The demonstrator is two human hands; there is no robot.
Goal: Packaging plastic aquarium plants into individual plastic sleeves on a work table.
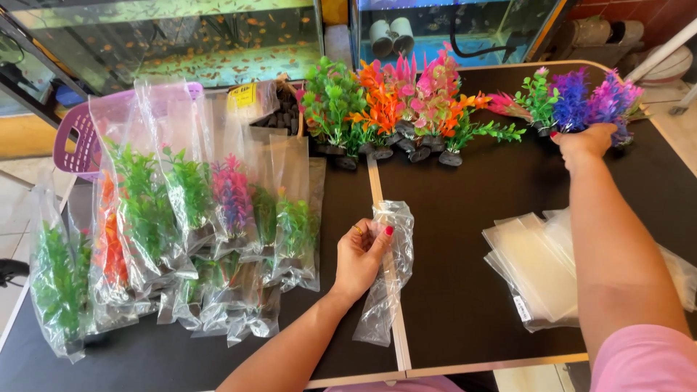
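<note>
A view from above of a person's two bare hands at work over a black table [450, 290]. The left hand [361, 254] is near the middle of the table, fingers pinched shut on the top edge of a crumpled clear plastic bag [388, 272], which hangs down and lies limp on the tabletop. The right hand [584, 141] is stretched well away from the left, to the far right of the table, and is closed around the base of a purple artificial aquarium plant [592, 101] (its fronds shade from blue-violet to magenta). A small green and pink plant [530, 98] stands just beside it on the left.

Under the right forearm lies a flat stack of empty clear bags [534, 268]. At the far edge of the table, between the hands, stands a row of loose plastic plants [392, 105] in green, orange and pink, each on a dark base. Filling the left side of the table is a heap of already bagged plants [181, 218], mostly green, some pink and orange, overlapping one another. Behind them is a purple plastic basket [80, 141], and beyond the table, glass fish tanks [189, 43] with small orange fish.
</note>
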